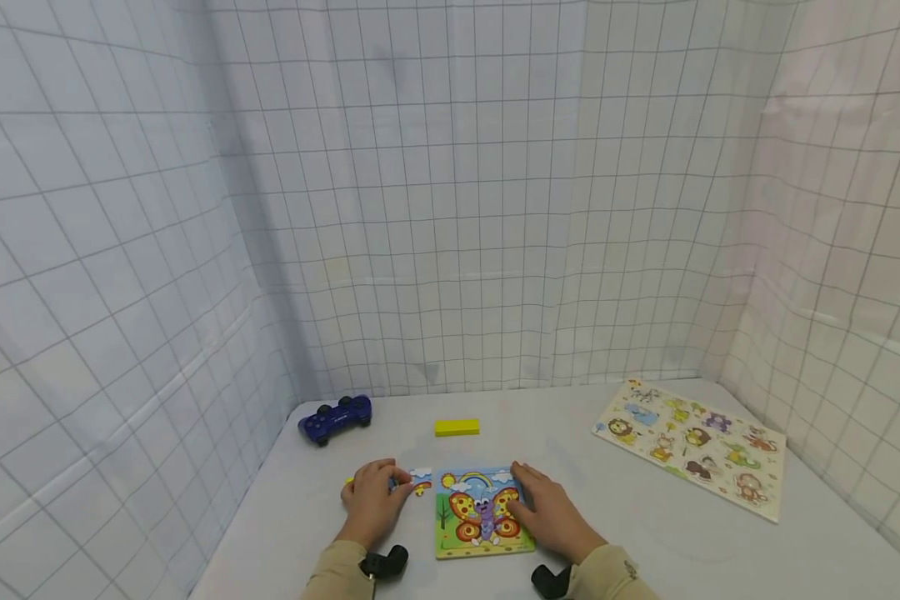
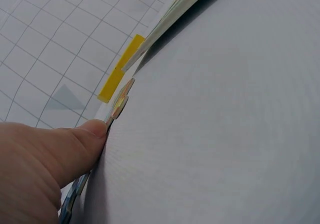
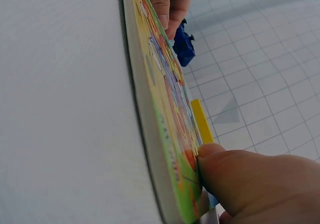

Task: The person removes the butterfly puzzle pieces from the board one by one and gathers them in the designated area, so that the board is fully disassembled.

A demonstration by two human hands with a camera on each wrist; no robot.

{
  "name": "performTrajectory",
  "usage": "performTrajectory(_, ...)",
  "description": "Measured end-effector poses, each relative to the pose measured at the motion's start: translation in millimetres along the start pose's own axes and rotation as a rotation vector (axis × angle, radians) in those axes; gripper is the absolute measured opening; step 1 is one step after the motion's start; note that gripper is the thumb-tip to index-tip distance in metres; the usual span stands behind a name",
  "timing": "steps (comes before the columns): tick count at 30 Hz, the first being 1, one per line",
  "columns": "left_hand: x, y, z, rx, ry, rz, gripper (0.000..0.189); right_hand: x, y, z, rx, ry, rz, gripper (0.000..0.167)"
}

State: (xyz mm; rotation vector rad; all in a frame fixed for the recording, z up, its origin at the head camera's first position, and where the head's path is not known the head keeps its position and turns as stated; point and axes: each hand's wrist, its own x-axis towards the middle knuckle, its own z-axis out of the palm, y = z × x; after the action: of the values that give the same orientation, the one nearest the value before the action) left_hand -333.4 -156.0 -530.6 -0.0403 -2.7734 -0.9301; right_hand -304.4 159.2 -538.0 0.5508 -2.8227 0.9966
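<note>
Left hand curled, thumb and fingers pinching a mostly hidden puzzle piece just left of the near-square butterfly puzzle board, no clear long axis. Right hand, nearer, lies fairly straight-fingered along the board's right edge, board flat on worktop between hands. Writing: navy game controller, pale mark, illegible.

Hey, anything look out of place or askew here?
The cream rectangular animal board lies askew at right, and a dark blue game controller at back left seems unrelated to the square colourful butterfly puzzle. No spill shows.
</note>
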Motion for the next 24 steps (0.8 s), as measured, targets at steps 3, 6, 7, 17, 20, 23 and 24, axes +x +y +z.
performTrajectory(3,0.4,-0.7,0.2,-0.003,0.000,0.002,0.007,0.0,-0.1,0.5,0.004,-0.004,0.009,0.067)
performTrajectory(6,1.0,-1.1,0.7,-0.009,0.002,0.005,0.008,0.0,-0.5,0.3,0.008,-0.004,0.009,0.066)
performTrajectory(7,1.0,-1.3,1.0,-0.010,0.002,0.005,0.008,0.0,-0.6,0.2,0.010,-0.005,0.008,0.066)
performTrajectory(17,0.7,-1.9,3.9,-0.012,0.012,0.014,0.011,0.3,-0.7,0.3,0.018,-0.011,0.009,0.066)
performTrajectory(20,1.2,-1.8,4.0,-0.005,0.014,0.013,0.010,0.4,-0.6,0.4,0.018,-0.013,0.011,0.067)
performTrajectory(23,1.1,-1.5,4.0,0.005,0.019,0.013,0.010,0.7,-0.7,0.0,0.015,-0.013,0.008,0.067)
performTrajectory(24,1.0,-1.3,3.8,0.008,0.021,0.015,0.010,0.8,-0.6,0.0,0.014,-0.012,0.007,0.067)
